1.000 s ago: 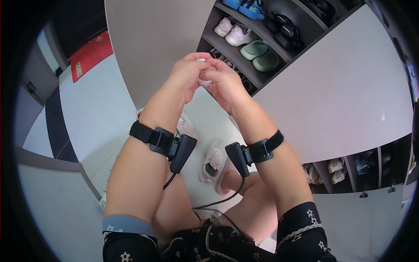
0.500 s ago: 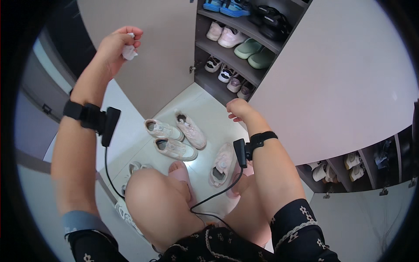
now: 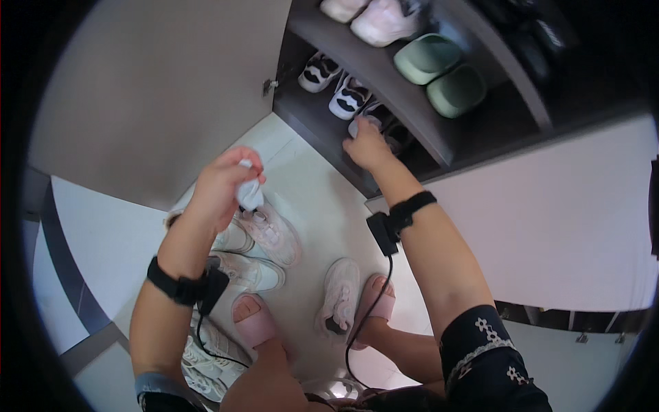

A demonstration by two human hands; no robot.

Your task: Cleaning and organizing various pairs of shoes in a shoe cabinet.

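My left hand (image 3: 223, 182) is closed around a crumpled white tissue (image 3: 249, 194), above the shoes on the floor. My right hand (image 3: 371, 146) reaches into the lowest shelf of the shoe cabinet, its fingers bent on the end of a pale grey sneaker (image 3: 375, 112). That hand covers part of the sneaker. Beside it on the same shelf stand black-and-white sneakers (image 3: 350, 97). Below my left hand lie a pale pink sneaker (image 3: 272, 233) and white sneakers (image 3: 250, 272). Another pale pink sneaker (image 3: 341, 292) rests between my feet.
Green clogs (image 3: 439, 75) and light pink shoes (image 3: 384, 22) stand on the shelf above. An open cabinet door (image 3: 165, 89) is at the left, and a pale panel (image 3: 542, 220) at the right. More white sneakers (image 3: 206, 364) lie at lower left. I wear pink slippers (image 3: 255, 329).
My right hand has moved from outside the cabinet to the sneaker on the lowest shelf. My left hand, with the tissue, has come down and right. The view has shifted closer to the shelves.
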